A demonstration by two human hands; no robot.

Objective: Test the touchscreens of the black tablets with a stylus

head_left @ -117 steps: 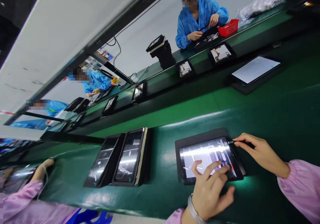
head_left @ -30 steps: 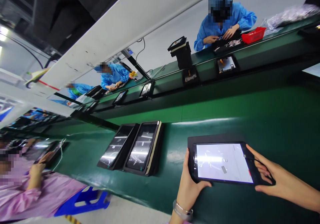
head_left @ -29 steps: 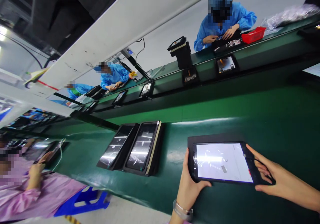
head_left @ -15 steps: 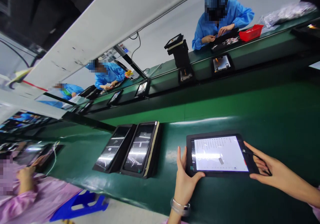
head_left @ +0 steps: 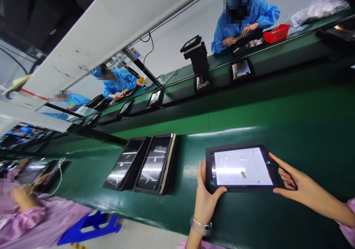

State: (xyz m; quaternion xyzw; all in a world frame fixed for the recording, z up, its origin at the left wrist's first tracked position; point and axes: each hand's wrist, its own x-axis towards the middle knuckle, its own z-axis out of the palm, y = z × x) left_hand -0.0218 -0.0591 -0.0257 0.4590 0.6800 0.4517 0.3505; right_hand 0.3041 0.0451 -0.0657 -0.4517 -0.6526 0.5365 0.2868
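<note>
A tablet (head_left: 235, 165) with a lit white screen sits in a dark tray (head_left: 234, 148) over the green bench. My left hand (head_left: 206, 199) grips its left end, thumb along the near edge and fingers at the far side. Closed around the right end is my right hand (head_left: 301, 182), with a thin black cable or strap (head_left: 291, 178) looped by its fingers. Left of my hands lie two dark-screened tablets, one leaning outward (head_left: 126, 165) and the other (head_left: 155, 164) on a stack of dark trays.
A conveyor (head_left: 177, 95) carrying trays with opened devices (head_left: 241, 69) runs beyond the bench. Co-workers in blue (head_left: 235, 23) sit behind it, near a red bin (head_left: 277, 33). At left, a person in a pink sleeve (head_left: 30, 215) works beside a blue stool (head_left: 91, 225).
The view has shifted slightly, and my hands and the tablet appear a little higher and further left. Both hands keep their hold. The person at left has moved a hand.
</note>
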